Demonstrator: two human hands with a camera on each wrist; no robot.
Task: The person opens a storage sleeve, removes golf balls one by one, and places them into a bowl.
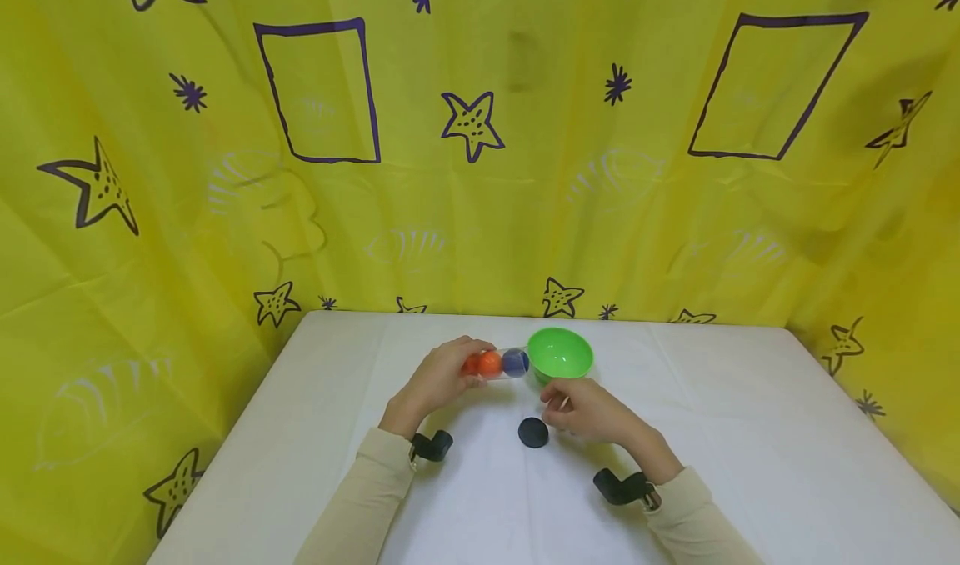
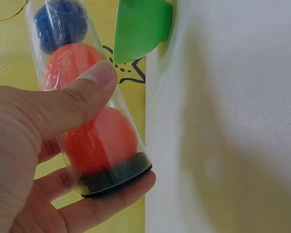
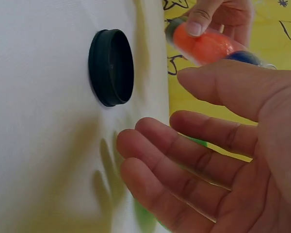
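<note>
My left hand (image 1: 441,376) grips a clear plastic tube (image 1: 491,363) above the table. Inside the tube, two orange balls (image 2: 102,141) and one dark blue ball (image 2: 60,24) sit in a row, the blue one farthest from my palm. A black cap (image 2: 117,177) closes the tube's end by my fingers. The tube's other end points at a green bowl (image 1: 560,357), close to its left rim. My right hand (image 1: 592,411) holds nothing, its fingers relaxed and slightly bent, just in front of the bowl. Beside it, a loose black cap (image 3: 121,68) lies on the table, hollow side up.
A white cloth covers the table (image 1: 720,432). Behind it and along both sides hangs a yellow curtain (image 1: 480,215) with dark star drawings. Black wrist mounts (image 1: 624,487) stick out from both forearms.
</note>
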